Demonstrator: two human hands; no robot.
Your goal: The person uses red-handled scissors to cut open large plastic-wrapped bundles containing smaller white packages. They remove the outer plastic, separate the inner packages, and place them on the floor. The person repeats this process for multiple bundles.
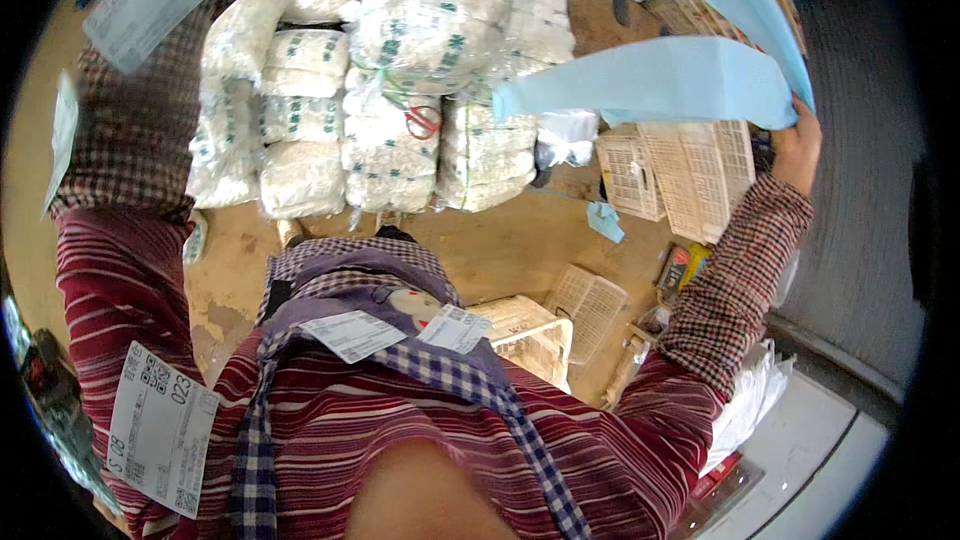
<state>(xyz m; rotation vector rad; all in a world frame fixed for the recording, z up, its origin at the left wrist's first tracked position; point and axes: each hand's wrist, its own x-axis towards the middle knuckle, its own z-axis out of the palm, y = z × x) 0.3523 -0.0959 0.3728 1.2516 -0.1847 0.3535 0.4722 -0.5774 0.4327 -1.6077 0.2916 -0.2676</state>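
A long strip of light blue sheet material (660,82) runs from my right hand (799,146), whose fingers grip it at a bend. One part reaches left over wrapped bundles, and another rises past the top edge. My left hand is out of view beyond the top left; its checked sleeve cover (135,120) carries printed labels. Before me stand stacked white bundles (304,176) in clear plastic with green printed marks. Red-handled scissors (425,120) hang or rest against the front of a middle bundle; their blades are hard to make out.
Pale plastic crates (697,172) stand at right beyond the bundles. Another crate (517,315) is close to my apron, beside a flat basket-like piece (589,307). A blue scrap (604,221) lies on the brown floor. White plastic bags (750,397) are at lower right.
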